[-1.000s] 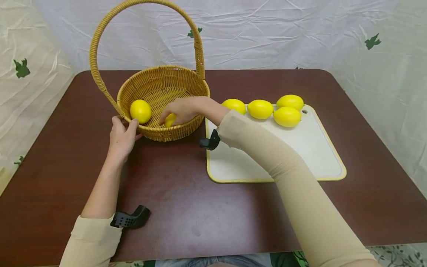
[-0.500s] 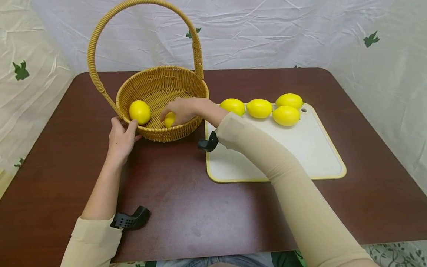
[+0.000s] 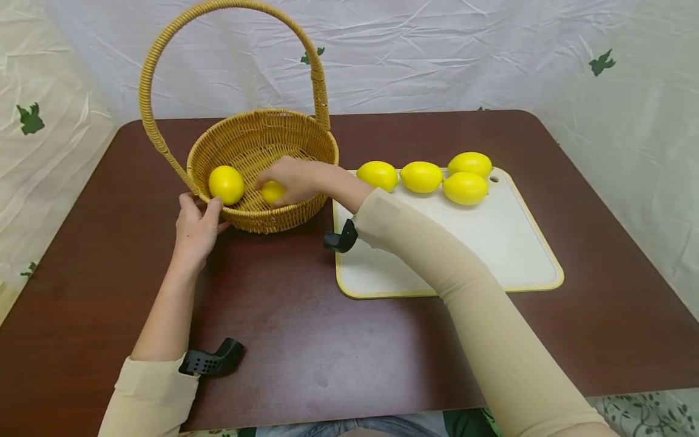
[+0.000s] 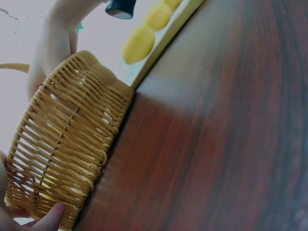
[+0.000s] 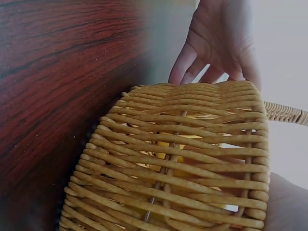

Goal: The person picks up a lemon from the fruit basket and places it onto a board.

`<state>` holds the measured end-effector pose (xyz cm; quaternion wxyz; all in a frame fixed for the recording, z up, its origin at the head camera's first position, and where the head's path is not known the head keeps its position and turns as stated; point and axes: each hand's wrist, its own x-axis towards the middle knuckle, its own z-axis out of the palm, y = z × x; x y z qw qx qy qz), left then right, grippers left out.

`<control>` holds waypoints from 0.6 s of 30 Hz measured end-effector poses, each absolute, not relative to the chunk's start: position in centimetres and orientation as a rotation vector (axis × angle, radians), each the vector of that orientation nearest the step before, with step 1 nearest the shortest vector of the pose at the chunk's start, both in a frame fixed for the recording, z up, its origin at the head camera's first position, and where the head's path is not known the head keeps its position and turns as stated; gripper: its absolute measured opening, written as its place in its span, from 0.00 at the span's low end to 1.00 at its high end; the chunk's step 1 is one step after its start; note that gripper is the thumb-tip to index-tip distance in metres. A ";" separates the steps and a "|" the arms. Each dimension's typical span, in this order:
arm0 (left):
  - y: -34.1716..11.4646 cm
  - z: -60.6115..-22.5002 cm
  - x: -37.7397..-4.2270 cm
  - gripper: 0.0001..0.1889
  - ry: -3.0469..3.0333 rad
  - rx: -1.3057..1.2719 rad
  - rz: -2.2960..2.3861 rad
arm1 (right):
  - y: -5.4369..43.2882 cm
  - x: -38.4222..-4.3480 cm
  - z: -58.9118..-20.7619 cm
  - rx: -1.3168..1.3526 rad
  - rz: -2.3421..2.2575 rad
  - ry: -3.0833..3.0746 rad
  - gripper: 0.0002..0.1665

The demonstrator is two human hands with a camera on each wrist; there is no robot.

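Note:
A round wicker basket with a tall arched handle stands at the back left of the table. My left hand grips its near-left side, thumb up at the rim and fingers against the outer wall. My right hand reaches over the front right rim and holds a yellow lemon low inside the basket. Another lemon lies to the left in the basket, close to my left thumb. In the right wrist view, the woven wall mostly hides the lemons behind it.
Right of the basket lies a white cutting board with a yellow edge. Several lemons rest along its back side, partly behind my right forearm. The brown table reaches a white curtain at the back.
The head view has shifted slightly. Inside the basket, my right hand and its lemon have edged a little left; my left hand keeps its place on the basket.

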<state>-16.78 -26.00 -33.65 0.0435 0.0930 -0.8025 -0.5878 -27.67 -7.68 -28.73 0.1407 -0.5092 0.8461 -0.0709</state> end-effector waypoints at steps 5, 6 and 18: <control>-26.1 -33.7 -16.8 0.26 -2.454 0.278 -1.790 | -7.4 -27.4 -28.6 -1.481 -0.254 2.477 0.26; -26.1 -33.7 -16.8 0.26 -2.454 0.277 -1.789 | -7.4 -27.3 -28.6 -1.481 -0.258 2.482 0.27; -26.0 -33.7 -16.8 0.26 -2.463 0.268 -1.781 | -7.0 -27.4 -29.0 -1.521 -0.316 2.503 0.27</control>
